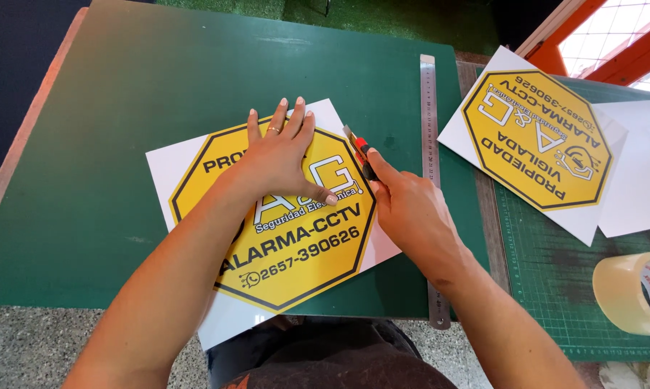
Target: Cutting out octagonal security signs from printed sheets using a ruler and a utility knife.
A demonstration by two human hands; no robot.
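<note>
Sign lies under left hand; right hand grips knife.

Left hand pressed flat on yellow sign. Right hand gripping knife at sign's edge. Ruler just beside, on green worktop.

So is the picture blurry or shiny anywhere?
Head view: mostly sharp and evenly lit; soft glare on the yellow sign near its lower white edge; the tape roll at the right edge looks stretched; bright window top right is washed out.
</note>
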